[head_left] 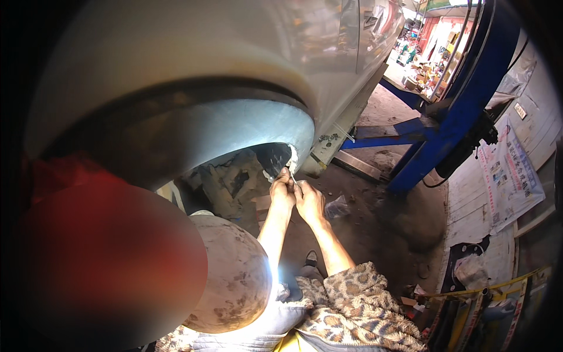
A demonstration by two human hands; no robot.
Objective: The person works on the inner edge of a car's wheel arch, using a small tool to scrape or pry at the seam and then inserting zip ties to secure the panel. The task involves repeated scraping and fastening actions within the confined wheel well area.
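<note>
A blurred red shape lies nearest you; the ragged pale strip edges the wheel arch, beside your left hand and right hand; fingers curled, grasp cannot be told; probably light, tearable; pinch its thicker edge.

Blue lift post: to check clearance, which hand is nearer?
Right. The right hand is left of the blue lift post; the left hand lies farther left.
</note>
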